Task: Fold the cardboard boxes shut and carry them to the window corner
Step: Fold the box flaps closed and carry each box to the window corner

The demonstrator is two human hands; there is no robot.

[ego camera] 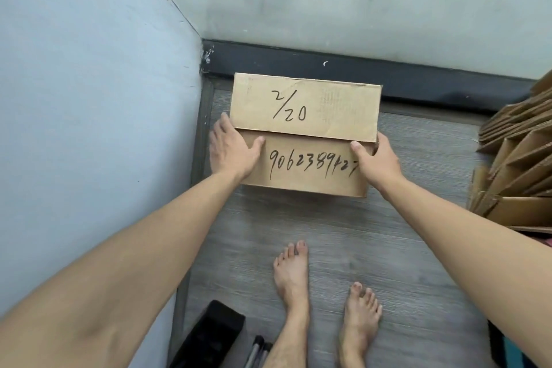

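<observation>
A brown cardboard box (304,116) with its top flaps folded shut is low in the corner where two walls meet. "2/20" and a long number are handwritten on its flaps. My left hand (231,148) grips its left side, thumb on the top. On the right side my right hand (378,160) grips it the same way, thumb on the near flap. I cannot tell whether the box rests on the floor.
Flattened and open cardboard boxes (519,164) are stacked at the right. A dark baseboard (388,75) runs along the far wall. My bare feet (291,275) stand on the grey wood floor. A black object (209,334) lies at the lower left by the wall.
</observation>
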